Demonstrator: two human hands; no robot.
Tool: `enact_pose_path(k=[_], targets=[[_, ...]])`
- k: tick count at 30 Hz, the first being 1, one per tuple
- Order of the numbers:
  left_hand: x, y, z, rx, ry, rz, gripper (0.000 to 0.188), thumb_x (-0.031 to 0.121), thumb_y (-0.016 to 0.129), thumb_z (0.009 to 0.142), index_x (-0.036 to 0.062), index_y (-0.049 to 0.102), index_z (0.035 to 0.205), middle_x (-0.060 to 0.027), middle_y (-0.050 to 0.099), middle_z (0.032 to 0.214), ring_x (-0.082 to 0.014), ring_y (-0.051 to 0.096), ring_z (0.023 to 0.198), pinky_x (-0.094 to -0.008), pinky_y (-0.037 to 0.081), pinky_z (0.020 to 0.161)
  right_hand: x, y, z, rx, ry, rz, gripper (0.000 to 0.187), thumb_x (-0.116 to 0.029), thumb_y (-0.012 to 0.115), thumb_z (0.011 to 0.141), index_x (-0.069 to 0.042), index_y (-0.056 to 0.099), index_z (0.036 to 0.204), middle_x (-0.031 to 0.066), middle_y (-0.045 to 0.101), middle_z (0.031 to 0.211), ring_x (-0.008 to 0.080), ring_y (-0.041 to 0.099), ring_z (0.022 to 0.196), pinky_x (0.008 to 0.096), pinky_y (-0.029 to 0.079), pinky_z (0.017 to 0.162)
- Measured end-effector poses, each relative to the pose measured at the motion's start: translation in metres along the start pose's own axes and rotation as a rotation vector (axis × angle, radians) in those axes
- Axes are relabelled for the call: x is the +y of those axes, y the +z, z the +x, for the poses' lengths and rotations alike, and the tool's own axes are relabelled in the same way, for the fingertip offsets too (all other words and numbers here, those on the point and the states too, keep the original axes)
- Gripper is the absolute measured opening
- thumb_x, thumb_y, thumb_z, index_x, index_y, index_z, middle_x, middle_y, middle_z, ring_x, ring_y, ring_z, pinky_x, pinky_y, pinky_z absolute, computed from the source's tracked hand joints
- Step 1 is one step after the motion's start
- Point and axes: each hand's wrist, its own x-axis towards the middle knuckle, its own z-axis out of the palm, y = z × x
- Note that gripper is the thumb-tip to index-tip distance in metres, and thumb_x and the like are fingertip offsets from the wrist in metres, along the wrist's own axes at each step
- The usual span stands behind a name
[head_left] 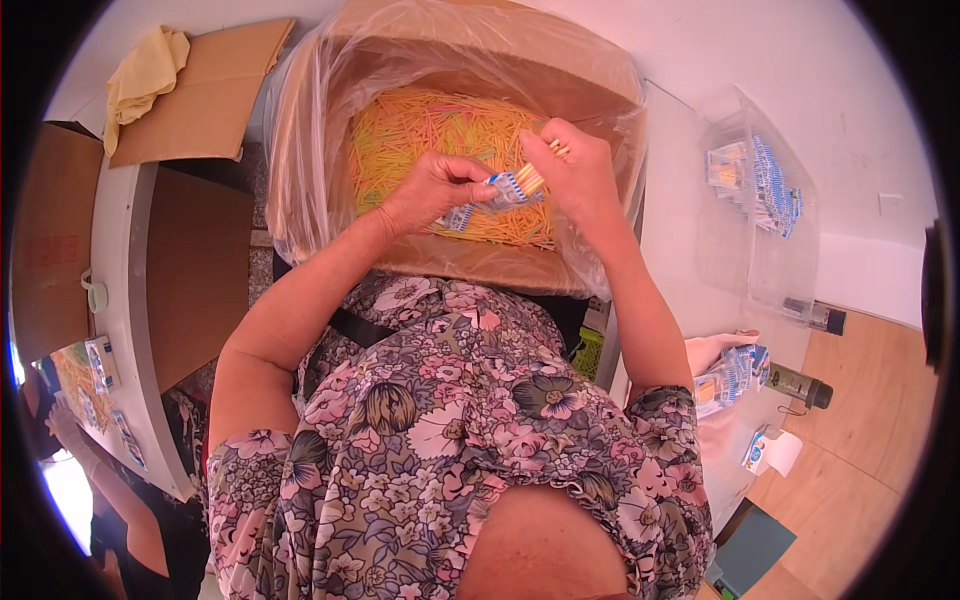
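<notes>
Where the upper left of the frame curves toward its rim, I see a yellow cloth (148, 75) on a piece of brown cardboard (215, 95), with another person's forearm (145, 530) down at the lower left. Moving right, I come to the big lined carton (440, 262) at upper centre, its floor covered with loose sticks (395, 150) in yellow, orange and pink. Over it, the left hand (435, 188) pinches a small clear packet (509, 192) with blue markings by its left side, thumb and forefinger together. A second packet (457, 217) shows just below that hand; whether it is gripped too, I can't tell. What I judge to matter most is the line between the hands: a bundle of yellow sticks (531, 178) slants from upper right to lower left, lower ends at the packet, upper ends poking out above the fist. How deep they sit inside, I can't make out. The right hand (580, 170) is closed around that bundle and is the nearer to its upper end. Farther right, on the white table (680, 250), a clear bin (780, 278) holds more packets (772, 190).
</notes>
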Motion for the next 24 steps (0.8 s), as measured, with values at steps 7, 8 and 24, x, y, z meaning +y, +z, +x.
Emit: enact_pose_path(k=[7, 8, 24], targets=[[0.009, -0.002, 0.001, 0.016, -0.106, -0.091, 0.017, 0.013, 0.064, 0.085, -0.0001, 0.068, 0.094, -0.0021, 0.067, 0.084, -0.0065, 0.057, 0.076, -0.0220, 0.047, 0.072, -0.011, -0.010, -0.012, -0.109, 0.007, -0.009, 0.022, -0.022, 0.062, 0.085, 0.000, 0.055, 0.086, 0.0026, 0.053, 0.064, 0.0052, 0.045, 0.061, 0.0232, 0.038, 0.054], [0.007, -0.002, 0.002, 0.015, -0.101, -0.084, 0.018, 0.015, 0.063, 0.086, -0.0002, 0.068, 0.093, -0.0017, 0.066, 0.083, -0.0063, 0.056, 0.075, -0.0223, 0.046, 0.071, -0.007, -0.013, -0.015, -0.042, -0.024, 0.092, 0.021, -0.020, 0.062, 0.084, -0.001, 0.055, 0.089, 0.0026, 0.054, 0.067, 0.0074, 0.048, 0.062, 0.0242, 0.040, 0.055], [0.078, 0.110, 0.008, -0.403, 0.068, 0.505, 0.024, 0.003, 0.066, 0.076, -0.0005, 0.064, 0.100, -0.0070, 0.066, 0.090, -0.0129, 0.061, 0.082, -0.0267, 0.048, 0.074, 0.063, -0.192, -0.278, 0.632, 0.265, 0.109, 0.025, 0.001, 0.063, 0.079, 0.001, 0.062, 0.103, 0.0074, 0.065, 0.097, 0.0135, 0.061, 0.086, 0.0265, 0.050, 0.078]])
